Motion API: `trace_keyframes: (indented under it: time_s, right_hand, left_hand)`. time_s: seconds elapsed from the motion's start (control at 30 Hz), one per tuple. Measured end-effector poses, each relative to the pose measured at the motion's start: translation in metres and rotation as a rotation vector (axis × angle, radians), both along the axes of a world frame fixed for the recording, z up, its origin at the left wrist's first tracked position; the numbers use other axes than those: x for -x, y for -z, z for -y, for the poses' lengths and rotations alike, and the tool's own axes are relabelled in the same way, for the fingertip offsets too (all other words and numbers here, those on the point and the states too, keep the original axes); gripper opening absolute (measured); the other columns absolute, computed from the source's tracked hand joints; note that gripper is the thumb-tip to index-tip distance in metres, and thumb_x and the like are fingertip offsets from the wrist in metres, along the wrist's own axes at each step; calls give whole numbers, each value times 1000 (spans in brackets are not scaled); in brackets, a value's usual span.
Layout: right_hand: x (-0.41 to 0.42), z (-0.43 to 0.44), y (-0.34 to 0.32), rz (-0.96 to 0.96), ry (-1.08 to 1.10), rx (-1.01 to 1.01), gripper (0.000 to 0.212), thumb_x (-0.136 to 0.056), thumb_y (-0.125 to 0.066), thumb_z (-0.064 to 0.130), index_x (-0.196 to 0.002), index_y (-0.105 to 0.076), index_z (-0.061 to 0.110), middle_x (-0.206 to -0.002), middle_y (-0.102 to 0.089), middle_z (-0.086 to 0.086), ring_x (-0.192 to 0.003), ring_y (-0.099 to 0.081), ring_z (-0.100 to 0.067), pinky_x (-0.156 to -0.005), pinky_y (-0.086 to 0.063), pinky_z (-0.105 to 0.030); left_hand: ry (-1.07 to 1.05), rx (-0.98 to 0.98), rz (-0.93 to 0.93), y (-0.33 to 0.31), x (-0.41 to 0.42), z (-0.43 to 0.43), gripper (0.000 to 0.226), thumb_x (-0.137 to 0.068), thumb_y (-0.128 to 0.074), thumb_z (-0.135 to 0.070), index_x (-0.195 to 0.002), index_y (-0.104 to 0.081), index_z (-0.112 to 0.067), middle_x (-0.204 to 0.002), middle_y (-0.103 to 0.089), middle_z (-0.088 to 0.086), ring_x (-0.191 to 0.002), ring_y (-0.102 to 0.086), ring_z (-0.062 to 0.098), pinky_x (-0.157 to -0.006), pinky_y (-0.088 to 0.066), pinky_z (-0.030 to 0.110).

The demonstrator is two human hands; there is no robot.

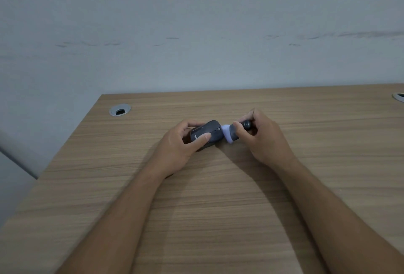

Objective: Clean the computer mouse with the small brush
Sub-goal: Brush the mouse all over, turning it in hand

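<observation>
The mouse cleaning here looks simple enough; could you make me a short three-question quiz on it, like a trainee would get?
1. True or false: the left hand steadies the mouse on the desk.
2. Which hand has its grip on the brush?
3. The pale bristles meet the mouse at: A) its end nearest the right hand, B) its underside, C) nowhere.

Key: 1 true; 2 the right hand; 3 A.
</observation>
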State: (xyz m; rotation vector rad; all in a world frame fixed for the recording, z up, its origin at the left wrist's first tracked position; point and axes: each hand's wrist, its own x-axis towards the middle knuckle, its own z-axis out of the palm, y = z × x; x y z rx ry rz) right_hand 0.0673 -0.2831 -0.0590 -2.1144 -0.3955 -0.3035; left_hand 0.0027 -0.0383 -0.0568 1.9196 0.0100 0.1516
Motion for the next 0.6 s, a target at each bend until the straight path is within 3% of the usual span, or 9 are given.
trace_keyframes:
  time_s: [0.1,0.2,0.4,0.6]
  right_hand:
    - [3,-4,-6,10,69,-144,11,-101,-76,35,-94,-68,32,-91,-77,16,-82,-70,8,-70,-47,-6]
    - [13,-17,-11,8,37,-298,9,-100,-75,40,-98,-71,32,-102,-81,22,-93,-77,2,-74,-53,-9]
    - [16,-23,-2,-23,55,-222,13,-102,-75,29,-93,-67,27,-92,-74,28,-77,-67,7,-67,-47,-7]
    - [24,-29,-11,34,73,-315,12,-103,-75,37,-99,-68,27,-101,-79,25,-89,-74,4,-72,-53,-11]
  left_hand:
    - [-26,79,15,4,-2,0,33,-101,-85,-31,-132,-74,-33,-124,-89,-10,-115,-83,9,-107,-63,34]
    - [-59,184,35,7,-4,1,29,-101,-86,-24,-128,-75,-30,-115,-91,-3,-108,-86,18,-101,-68,38]
    - [-117,329,56,9,-6,-2,32,-99,-88,-19,-128,-74,-24,-113,-91,5,-100,-86,22,-92,-69,35]
    - [-82,338,91,12,-8,3,38,-93,-92,-21,-126,-74,-25,-112,-91,5,-97,-86,18,-92,-69,37]
